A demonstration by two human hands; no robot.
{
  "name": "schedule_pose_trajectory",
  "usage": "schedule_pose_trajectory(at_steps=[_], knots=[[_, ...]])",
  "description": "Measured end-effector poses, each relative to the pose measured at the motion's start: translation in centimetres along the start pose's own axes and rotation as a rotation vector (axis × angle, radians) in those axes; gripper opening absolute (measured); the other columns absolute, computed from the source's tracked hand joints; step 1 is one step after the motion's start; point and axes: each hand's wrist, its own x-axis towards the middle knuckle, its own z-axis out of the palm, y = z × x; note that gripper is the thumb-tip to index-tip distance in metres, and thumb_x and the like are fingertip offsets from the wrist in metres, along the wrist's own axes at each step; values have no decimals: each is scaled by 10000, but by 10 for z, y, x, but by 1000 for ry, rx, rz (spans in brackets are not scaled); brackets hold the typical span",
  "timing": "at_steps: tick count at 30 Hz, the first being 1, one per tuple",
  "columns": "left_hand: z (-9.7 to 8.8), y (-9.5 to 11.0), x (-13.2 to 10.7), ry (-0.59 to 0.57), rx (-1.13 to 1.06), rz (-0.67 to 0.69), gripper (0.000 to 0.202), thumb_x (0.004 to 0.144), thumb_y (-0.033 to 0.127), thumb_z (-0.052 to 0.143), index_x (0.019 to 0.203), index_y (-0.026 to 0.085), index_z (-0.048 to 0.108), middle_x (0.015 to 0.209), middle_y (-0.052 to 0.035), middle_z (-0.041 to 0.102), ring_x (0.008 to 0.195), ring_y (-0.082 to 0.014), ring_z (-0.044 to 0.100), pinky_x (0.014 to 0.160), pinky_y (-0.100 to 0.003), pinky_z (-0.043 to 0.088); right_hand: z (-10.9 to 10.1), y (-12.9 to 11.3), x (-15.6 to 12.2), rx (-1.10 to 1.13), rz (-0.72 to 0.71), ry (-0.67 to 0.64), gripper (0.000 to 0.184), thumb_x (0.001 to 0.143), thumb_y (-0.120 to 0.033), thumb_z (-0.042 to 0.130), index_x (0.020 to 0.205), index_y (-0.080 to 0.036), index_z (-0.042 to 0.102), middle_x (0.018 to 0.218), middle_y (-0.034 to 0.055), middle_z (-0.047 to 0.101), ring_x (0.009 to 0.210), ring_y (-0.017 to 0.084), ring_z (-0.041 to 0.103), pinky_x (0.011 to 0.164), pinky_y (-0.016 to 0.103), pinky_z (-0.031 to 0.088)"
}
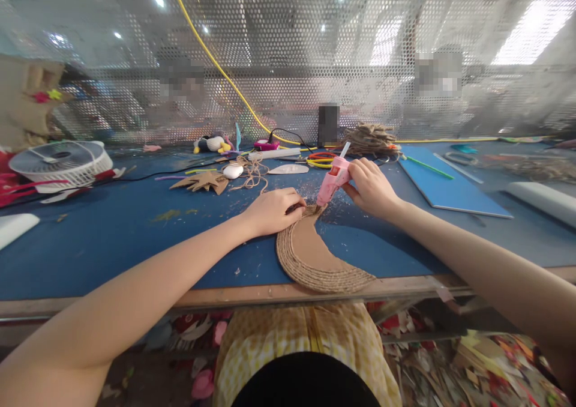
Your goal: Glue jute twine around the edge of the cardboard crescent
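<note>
A crescent-shaped piece of cardboard (310, 242) lies flat at the table's front edge, with rows of brown twine (299, 273) along its outer curve. The curled fingers of my left hand (281, 211) grip its upper left edge, over the twine. In my right hand (369, 185) is a pink hot glue gun (333, 180), a clear glue stick (345, 149) poking out of its back. Its nozzle points down at the crescent's upper tip, close to my left fingertips. Whether the nozzle touches the cardboard I cannot tell.
Behind my hands lie loose twine (252, 173), a jagged cardboard cutout (202, 182) and a white earbud-like case (233, 171). A white round fan (63, 164) lies at left. A twine bundle (369, 138) and a blue board (450, 182) are at right. Perforated metal stands behind.
</note>
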Motion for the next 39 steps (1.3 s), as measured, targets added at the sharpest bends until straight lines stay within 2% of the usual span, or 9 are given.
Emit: schedule_pose_trajectory(at_steps=[15, 32, 39], knots=[[0, 1, 0, -10, 7, -5, 253, 967, 282, 499, 1044, 180, 718, 1054, -66, 706, 961, -218, 679, 860, -371, 527, -1, 3, 0, 13, -14, 12, 66, 937, -246, 469, 873, -227, 470, 892, 116, 617, 821, 265, 482, 741, 403, 394], [0, 1, 0, -4, -1, 0, 277, 973, 300, 479, 1043, 179, 717, 1049, -74, 706, 963, -216, 680, 861, -367, 528, -3, 3, 1, 38, 18, 14, 109, 947, -257, 436, 874, -226, 511, 878, 108, 619, 814, 259, 470, 742, 400, 383], [0, 0, -1, -1, 6, 3, 274, 977, 299, 477, 1041, 182, 717, 1046, -73, 707, 958, -208, 679, 856, -355, 526, -4, 5, 0, 14, -21, 41, 118, 960, -247, 428, 886, -218, 515, 886, 112, 637, 816, 256, 477, 736, 393, 388]])
